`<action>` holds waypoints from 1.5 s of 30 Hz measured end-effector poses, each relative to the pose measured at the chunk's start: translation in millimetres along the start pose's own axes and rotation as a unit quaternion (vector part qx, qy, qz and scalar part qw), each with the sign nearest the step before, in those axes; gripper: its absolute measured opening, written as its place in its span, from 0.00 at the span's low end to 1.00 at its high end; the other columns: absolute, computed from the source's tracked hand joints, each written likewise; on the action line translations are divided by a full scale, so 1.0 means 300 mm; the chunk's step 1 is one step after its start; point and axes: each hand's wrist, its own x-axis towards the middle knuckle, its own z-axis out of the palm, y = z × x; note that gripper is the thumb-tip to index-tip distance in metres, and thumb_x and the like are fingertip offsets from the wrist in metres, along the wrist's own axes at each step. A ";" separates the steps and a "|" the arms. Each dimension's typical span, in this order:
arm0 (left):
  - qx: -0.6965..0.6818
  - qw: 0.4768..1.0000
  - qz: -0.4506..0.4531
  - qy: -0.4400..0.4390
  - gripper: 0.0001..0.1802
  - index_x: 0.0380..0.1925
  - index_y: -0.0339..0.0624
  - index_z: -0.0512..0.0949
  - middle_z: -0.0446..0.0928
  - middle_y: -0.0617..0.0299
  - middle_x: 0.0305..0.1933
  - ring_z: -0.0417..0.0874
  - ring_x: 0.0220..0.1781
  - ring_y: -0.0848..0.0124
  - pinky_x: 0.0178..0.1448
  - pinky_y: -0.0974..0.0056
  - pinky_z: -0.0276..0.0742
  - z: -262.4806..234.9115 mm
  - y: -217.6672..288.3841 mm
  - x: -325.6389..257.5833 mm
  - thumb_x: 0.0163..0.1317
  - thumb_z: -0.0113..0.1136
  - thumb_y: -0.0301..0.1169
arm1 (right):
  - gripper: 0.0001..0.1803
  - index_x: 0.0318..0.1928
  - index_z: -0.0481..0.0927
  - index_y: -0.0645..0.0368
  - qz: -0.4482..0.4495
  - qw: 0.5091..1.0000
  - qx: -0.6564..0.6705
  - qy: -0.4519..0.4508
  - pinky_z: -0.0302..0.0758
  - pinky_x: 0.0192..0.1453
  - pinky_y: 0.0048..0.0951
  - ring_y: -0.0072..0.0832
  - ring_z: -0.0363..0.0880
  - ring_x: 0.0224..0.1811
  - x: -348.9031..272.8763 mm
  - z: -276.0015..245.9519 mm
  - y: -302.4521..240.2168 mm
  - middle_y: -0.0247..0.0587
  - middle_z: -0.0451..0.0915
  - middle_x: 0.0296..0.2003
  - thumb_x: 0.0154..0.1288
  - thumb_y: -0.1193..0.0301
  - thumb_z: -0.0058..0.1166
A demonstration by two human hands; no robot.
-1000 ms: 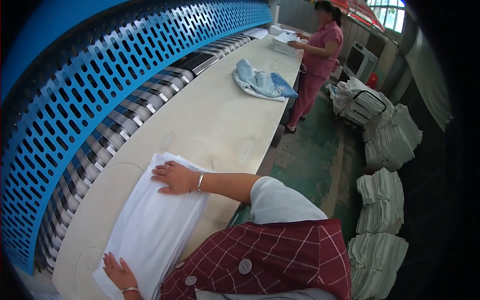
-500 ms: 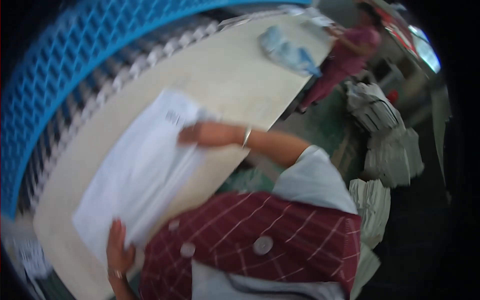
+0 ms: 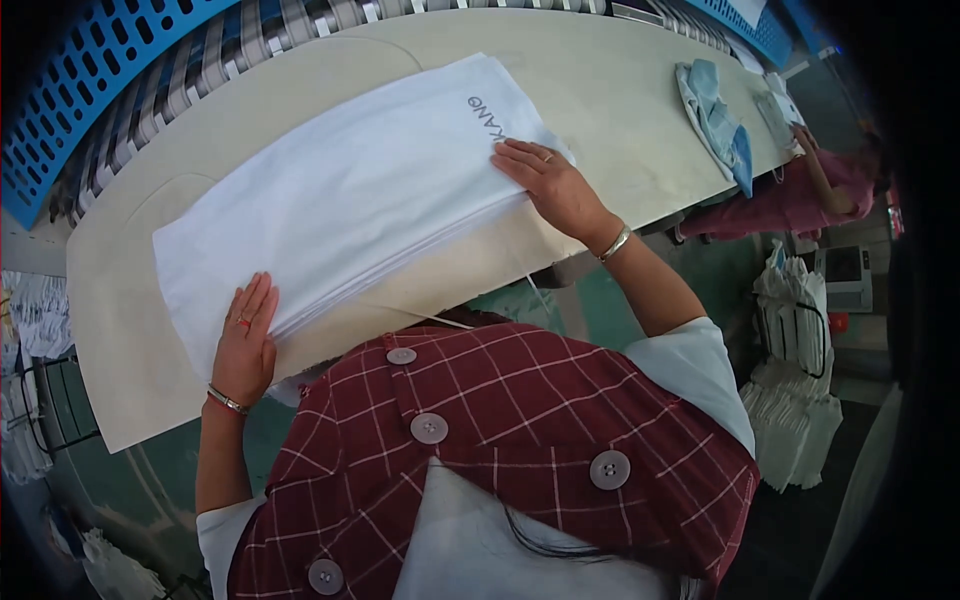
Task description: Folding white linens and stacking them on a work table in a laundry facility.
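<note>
A long piece of folded white cloth lies across the pale table, its layers showing along the near edge. Dark print marks its far right end. My left hand rests flat on the cloth's near left end, fingers stretched and held side by side. On the right end, partly over the print, my right hand lies palm down with its fingers extended. Neither hand grips the cloth. A thin pale cord runs out from under the cloth's near edge.
The table has a curved far side, bordered by a slatted metal rack and blue perforated panels. Light blue cloth lies at the right, near a co-worker in pink. Stacks of white cloth stand at right.
The view has turned, so the cloth and table appear rotated. My right hand, blurred before, now lies flat on the printed end. My left hand stays on the other end.
</note>
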 end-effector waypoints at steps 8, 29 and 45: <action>-0.040 0.999 -0.028 0.015 0.25 0.58 0.37 0.68 0.63 0.48 0.66 0.62 0.69 0.53 0.72 0.49 0.54 -0.063 0.066 0.190 0.58 0.52 0.27 | 0.23 0.52 0.77 0.59 0.035 0.989 0.137 0.033 0.66 0.64 0.41 0.41 0.71 0.60 0.114 -0.114 -0.072 0.46 0.76 0.55 0.53 0.69 0.60; 0.029 0.990 -0.060 0.122 0.26 0.61 0.36 0.65 0.61 0.47 0.68 0.57 0.72 0.53 0.74 0.46 0.43 0.078 -0.030 0.409 0.64 0.46 0.35 | 0.28 0.57 0.71 0.59 0.159 0.985 0.052 0.051 0.52 0.71 0.48 0.38 0.64 0.65 0.277 0.068 -0.097 0.45 0.69 0.61 0.63 0.54 0.47; 0.050 0.991 -0.043 0.114 0.26 0.61 0.36 0.65 0.62 0.47 0.67 0.58 0.71 0.53 0.73 0.48 0.48 0.048 -0.058 0.440 0.64 0.48 0.35 | 0.26 0.56 0.74 0.57 0.191 0.980 0.035 0.041 0.55 0.69 0.49 0.37 0.64 0.65 0.293 0.064 -0.093 0.46 0.69 0.60 0.62 0.55 0.49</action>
